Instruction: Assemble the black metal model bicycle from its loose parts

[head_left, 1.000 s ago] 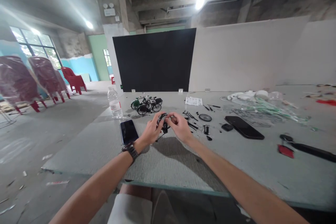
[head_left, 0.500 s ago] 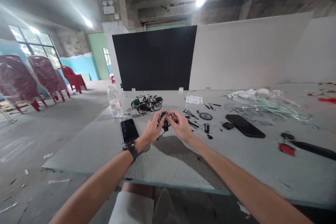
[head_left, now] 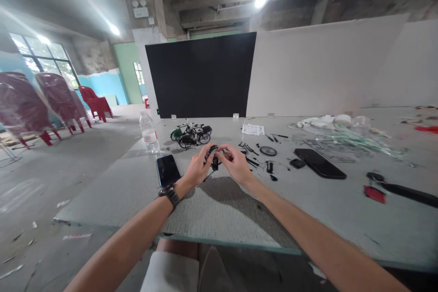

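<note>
Both my hands meet above the middle of the grey table. My left hand, with a dark watch on its wrist, and my right hand pinch a small black model-bicycle assembly between their fingertips. It is partly hidden by the fingers. Beyond my hands stand finished miniature bicycles, black and green. Loose black parts and a small wheel lie just right of my right hand.
A dark phone lies left of my left hand, a water bottle behind it. Another phone, a small black case, plastic sprues and bags, a paper sheet and a red-black tool lie to the right. Red chairs stand far left.
My hands have stayed together on the small assembly, with only slight finger shifts. The view has tilted a little.
</note>
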Action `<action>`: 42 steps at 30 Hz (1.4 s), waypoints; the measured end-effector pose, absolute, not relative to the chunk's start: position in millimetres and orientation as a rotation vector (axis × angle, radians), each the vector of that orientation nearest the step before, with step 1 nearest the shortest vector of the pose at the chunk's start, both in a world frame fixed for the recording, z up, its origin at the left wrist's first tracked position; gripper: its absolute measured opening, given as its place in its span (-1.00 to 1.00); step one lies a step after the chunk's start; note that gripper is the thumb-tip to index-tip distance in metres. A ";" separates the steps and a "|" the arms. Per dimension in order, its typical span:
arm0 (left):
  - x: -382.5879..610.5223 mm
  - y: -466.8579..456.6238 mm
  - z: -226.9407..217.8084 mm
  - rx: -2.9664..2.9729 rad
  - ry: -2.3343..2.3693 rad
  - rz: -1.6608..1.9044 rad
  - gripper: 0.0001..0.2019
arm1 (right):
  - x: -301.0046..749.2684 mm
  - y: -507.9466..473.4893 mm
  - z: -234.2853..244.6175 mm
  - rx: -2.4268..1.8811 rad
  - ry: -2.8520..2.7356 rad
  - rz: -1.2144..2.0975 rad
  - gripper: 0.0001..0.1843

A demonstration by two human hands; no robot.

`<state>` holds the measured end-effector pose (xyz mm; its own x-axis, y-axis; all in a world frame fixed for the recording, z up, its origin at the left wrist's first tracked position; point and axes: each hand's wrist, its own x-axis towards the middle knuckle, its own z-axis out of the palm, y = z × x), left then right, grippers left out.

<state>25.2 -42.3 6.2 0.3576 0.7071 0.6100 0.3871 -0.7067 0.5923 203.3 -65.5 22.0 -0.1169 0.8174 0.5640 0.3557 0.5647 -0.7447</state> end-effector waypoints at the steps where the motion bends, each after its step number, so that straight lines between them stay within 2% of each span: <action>1: 25.1 -42.4 6.5 2.279 0.958 1.289 -0.56 | 203.3 -65.4 21.9 -0.982 -1.703 0.530 -0.62; 14: 25.3 -42.9 8.4 2.268 0.924 1.278 -0.55 | 205.5 -61.5 20.5 -0.991 -1.672 0.497 -0.59; 19: 23.2 -40.3 6.0 2.227 0.903 1.306 -0.50 | 208.9 -59.4 20.3 -1.038 -1.662 0.493 -0.44; 23: 22.8 -34.7 1.0 2.187 0.939 1.353 -0.49 | 209.9 -61.5 22.9 -1.032 -1.737 0.365 -0.56; 27: 26.9 -27.1 -6.0 2.063 0.948 1.580 -0.45 | 210.4 -64.1 23.9 -0.946 -1.745 0.159 -0.69; 31: 31.5 -21.6 -9.5 1.832 1.006 1.703 -0.47 | 212.0 -63.6 21.5 -0.902 -1.764 -0.031 -0.74; 38: 35.1 -31.0 -0.1 1.538 0.767 1.266 -0.41 | 216.2 -60.5 17.4 -0.947 -1.916 -0.096 -0.70; 42: 34.8 -36.0 5.2 1.426 0.682 1.208 -0.46 | 219.1 -58.4 19.0 -0.949 -2.044 -0.039 -0.72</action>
